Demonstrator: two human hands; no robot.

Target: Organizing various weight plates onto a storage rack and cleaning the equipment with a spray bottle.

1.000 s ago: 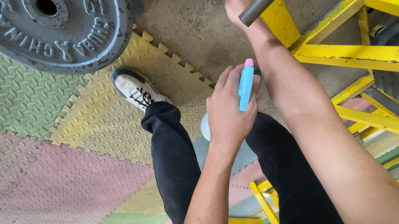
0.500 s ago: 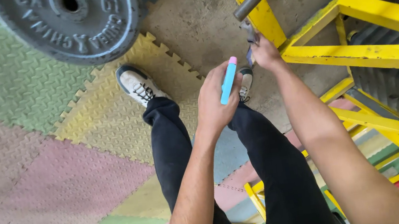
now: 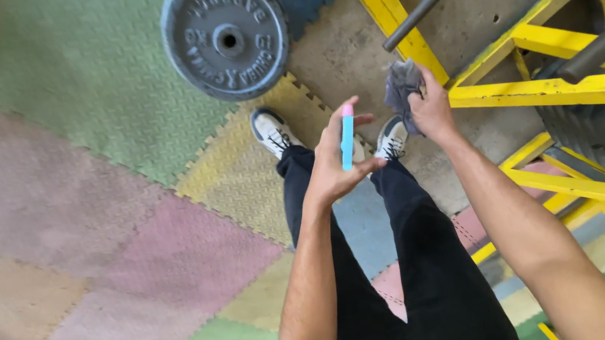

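We see the left hand [image 3: 334,164] pinching a blue spray bottle [image 3: 346,139], its long axis near upright, pink tip up. Just to its right, the right hand [image 3: 430,106] clutches a grey cloth [image 3: 399,87] beside the yellow frame [image 3: 541,89].

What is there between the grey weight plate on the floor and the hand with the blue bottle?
In the head view, between the weight plate and the left hand with the spray bottle lie yellow foam mat and one white shoe.
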